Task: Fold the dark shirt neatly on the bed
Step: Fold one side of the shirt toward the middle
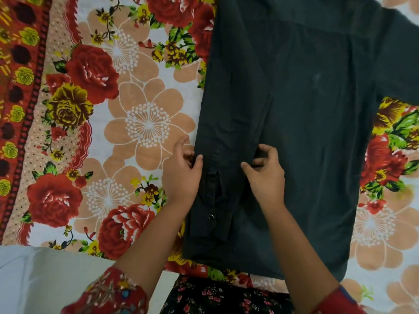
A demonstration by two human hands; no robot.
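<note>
At the near left edge of the garment, our left hand [181,175] has its thumb on top of the cloth and its fingers curled against the outer border, pinching the folded sleeve [229,137]. Our right hand [267,177] sits just across from it. Its fingers [264,152] are bent in toward the thumb and nip a small tuck of the same sleeve at its inner border. Both hands are closed on fabric, and the sleeve's width spans the gap between them.

Outward from the grips, the sleeve runs lengthwise away from us and toward us. It lies on top of the left side of the dark shirt [306,132]. Its cuff [208,223], with a metal snap [211,216], points at us between our forearms. The shirt's long axis runs the same way, with the shoulders far and the hem near. It lies flat on the floral sheet [140,123] of the bed.

The other sleeve [399,53] spreads out to the far right, well apart from either hand, and is not yet folded in. We judge that the right hand is the nearer one for it. The reach would go up and rightward across the body panel. First, though, the sleeve we hold looks slightly rumpled near the cuff and probably wants straightening along its length.
</note>
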